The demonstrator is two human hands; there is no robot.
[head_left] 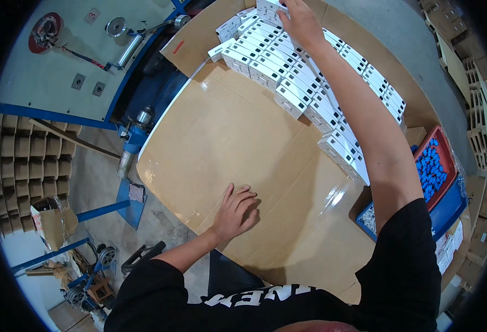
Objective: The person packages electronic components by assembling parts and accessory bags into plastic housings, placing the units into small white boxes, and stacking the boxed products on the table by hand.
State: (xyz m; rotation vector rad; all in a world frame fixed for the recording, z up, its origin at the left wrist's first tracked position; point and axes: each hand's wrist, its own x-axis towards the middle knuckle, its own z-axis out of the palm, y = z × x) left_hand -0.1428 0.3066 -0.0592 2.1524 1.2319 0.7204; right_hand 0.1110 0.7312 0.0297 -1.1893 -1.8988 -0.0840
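Head cam: right arm (365, 116) is stretched way out toward 1 o'clock, and the right hand (301, 25) has thumb and fingers on the end of a white box (268, 11) up at 12, looks like a pinch. Left hand (236, 212)'s at 6, palm-down on brown cardboard (221, 138), fingers loosely spread, gripping nothing.

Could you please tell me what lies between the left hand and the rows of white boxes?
In the head view, only the brown cardboard sheet lies between the left hand and the white boxes.
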